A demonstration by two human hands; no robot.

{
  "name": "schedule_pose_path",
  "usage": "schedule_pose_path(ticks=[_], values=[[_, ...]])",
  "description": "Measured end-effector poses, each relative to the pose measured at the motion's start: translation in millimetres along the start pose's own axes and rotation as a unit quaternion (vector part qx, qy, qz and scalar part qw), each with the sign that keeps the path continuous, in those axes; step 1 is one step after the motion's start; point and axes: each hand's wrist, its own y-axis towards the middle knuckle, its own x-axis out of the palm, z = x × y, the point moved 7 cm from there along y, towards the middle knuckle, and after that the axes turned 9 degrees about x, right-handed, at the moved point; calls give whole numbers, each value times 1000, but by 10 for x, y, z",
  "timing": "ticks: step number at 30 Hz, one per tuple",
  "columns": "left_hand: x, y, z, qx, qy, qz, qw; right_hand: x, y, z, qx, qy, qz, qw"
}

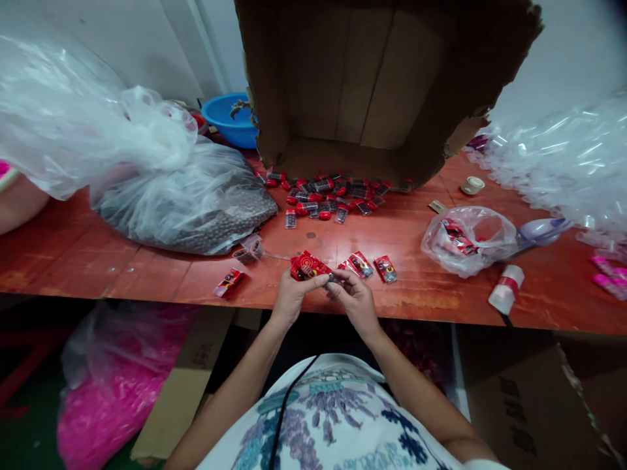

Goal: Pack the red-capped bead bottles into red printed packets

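Note:
My left hand (pixel 292 295) grips a red printed packet (pixel 308 264) just above the front edge of the table, thumb across its lower side. The fingers of my right hand (pixel 356 299) pinch the packet's right end, where something small and dark partly shows; its kind is hidden by the fingertips. Just beyond my right hand lie more red packets (pixel 360 263), and another red packet (pixel 386 269) is to their right. To the left, one red packet (pixel 228 283) lies alone. Farther back are several small clear tubes with red caps (pixel 323 196), filled with dark bits.
A large cardboard box (pixel 382 78) lies open toward me behind the tubes. A bulging clear bag of dark beads (pixel 196 202) stands left. On the right are a small plastic bag (pixel 470 241), a white roll (pixel 507 289) and a heap of clear plastic pieces (pixel 563 170).

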Motion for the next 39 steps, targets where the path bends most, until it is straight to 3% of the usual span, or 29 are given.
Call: schedule_pose_path(ticks=[3,5,7,12,19,24,27,29,32,36,39], values=[[20,-12,-70,-37,16,-1,999,-41,-6,-7,-60,-71,35,995],[43,-25,-106,-64,26,-20,997,-63,2,7,-64,-77,32,994],[28,-34,-112,-72,17,-19,997,-69,5,-7,-65,-78,4,995],[-106,-68,-105,-31,-26,46,998,-5,-20,12,-18,-43,-103,994],[-59,-171,-269,-53,-3,26,998,-58,18,266,49,22,-38,998],[-114,-204,-423,-92,15,22,995,-232,2,282,-5,-103,25,994],[-289,-171,-465,-78,54,60,994,-448,9,85,-92,-261,67,959],[-397,-124,-465,-58,87,87,991,-600,48,-71,-131,-380,103,910],[-406,-17,-486,-58,150,69,984,-745,181,-201,-125,-519,135,835],[-252,117,-583,-99,235,13,967,-679,351,-88,-72,-600,61,795],[-147,169,-653,-87,282,4,956,-646,305,-25,-97,-616,26,782]])
